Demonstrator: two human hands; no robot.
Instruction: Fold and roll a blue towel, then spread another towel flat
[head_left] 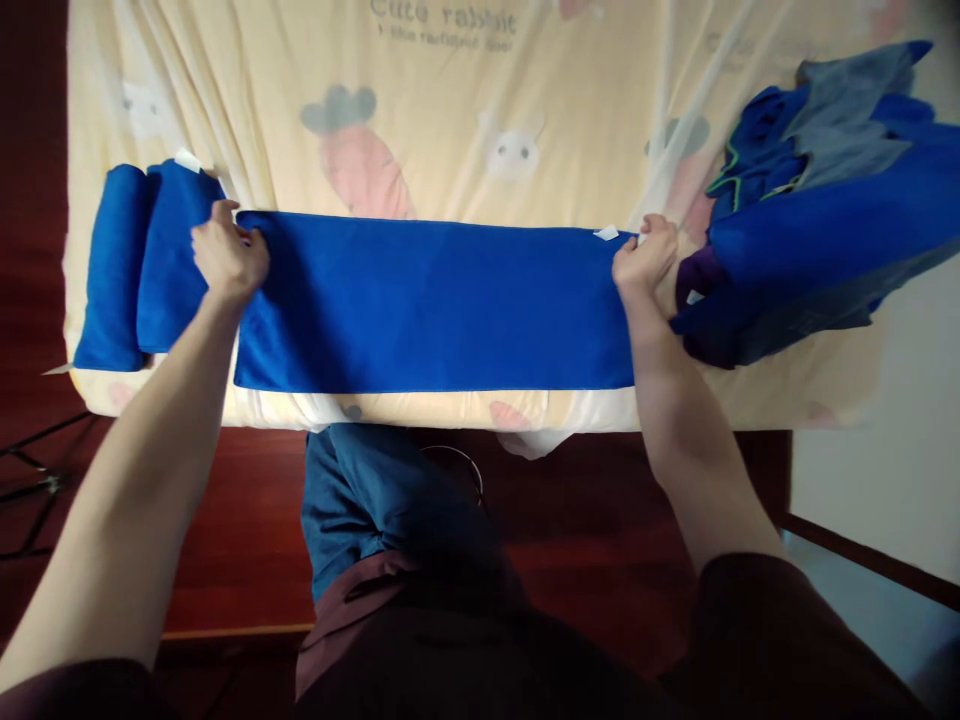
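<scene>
A long blue towel (435, 305) lies folded into a wide strip across the near edge of a bed. My left hand (227, 257) grips its far left corner with fingers closed on the cloth. My right hand (646, 259) pinches the far right corner, next to a small white tag (606, 233). Both arms reach forward over the bed's edge.
Two folded blue towels (142, 265) lie at the left end of the bed. A loose heap of blue and grey cloths (817, 200) sits at the right. The bed has a pale yellow cover (465, 110) with carrot and rabbit prints. Dark red floor lies below.
</scene>
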